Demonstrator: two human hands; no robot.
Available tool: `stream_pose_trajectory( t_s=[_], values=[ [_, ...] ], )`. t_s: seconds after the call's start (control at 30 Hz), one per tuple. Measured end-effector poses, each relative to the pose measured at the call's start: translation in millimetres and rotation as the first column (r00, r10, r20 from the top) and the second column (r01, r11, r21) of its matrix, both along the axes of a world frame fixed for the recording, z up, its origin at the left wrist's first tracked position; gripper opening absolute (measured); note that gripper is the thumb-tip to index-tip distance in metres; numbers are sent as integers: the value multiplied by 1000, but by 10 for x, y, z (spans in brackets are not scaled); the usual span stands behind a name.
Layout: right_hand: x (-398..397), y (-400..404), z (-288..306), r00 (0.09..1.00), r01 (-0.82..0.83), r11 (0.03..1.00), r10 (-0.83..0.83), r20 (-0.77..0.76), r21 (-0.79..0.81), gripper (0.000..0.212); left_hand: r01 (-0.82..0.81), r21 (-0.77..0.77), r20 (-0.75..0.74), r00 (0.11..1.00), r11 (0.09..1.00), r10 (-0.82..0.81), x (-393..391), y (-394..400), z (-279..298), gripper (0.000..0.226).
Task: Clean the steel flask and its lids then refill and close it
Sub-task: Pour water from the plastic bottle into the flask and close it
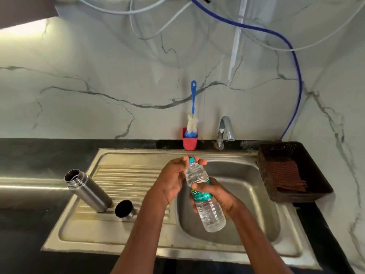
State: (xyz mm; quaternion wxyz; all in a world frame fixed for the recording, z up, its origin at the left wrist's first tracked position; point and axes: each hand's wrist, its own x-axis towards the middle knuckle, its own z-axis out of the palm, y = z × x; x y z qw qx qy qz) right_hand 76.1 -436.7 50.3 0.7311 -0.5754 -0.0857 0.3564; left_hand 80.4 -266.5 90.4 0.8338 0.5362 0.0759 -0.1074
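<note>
Your right hand (214, 196) grips the clear plastic water bottle (205, 196) over the sink basin (246, 194) while your left hand (175, 175) pinches its teal cap (192, 160).

A white marble-look wall (98, 80) with grey veins is filling the upper part of the view, and light is glaring off it at the upper left. White cables (138, 10) and a blue hose (296, 76) are hanging across it, the hose running down toward the right corner. A dark stone counter (29, 153) is stretching along the wall, holding a steel sink (227, 244) with a ribbed draining board (126, 180) on its left side. A chrome tap (225, 131) is standing behind the basin. A red cup (190, 142) is sitting against the wall beside the tap. A brown plastic basket (292, 171) is resting on the counter just right of the sink.
</note>
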Motion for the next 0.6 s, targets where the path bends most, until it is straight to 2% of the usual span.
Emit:
stream_pose_trajectory(
  t_s=[0.13,0.33,0.43,0.53,0.6],
  values=[
    [-27,27,39,998,39,998,-37,44,-48,31,-63,66,-49,997,996,66,-11,-68,77,19],
    [-57,152,172,990,102,981,-85,109,-162,45,-132,109,-78,987,985,141,20,45,137,16],
    [-75,212,185,982,155,973,-134,131,-172,36,-148,146,-70,985,978,160,39,54,190,20],
    [-48,350,141,932,293,926,-221,287,-237,26,-235,173,-57,967,957,248,31,38,232,17],
    [-17,437,64,847,440,824,-250,469,-357,35,-292,202,-40,951,935,305,37,47,231,14]
  ],
)
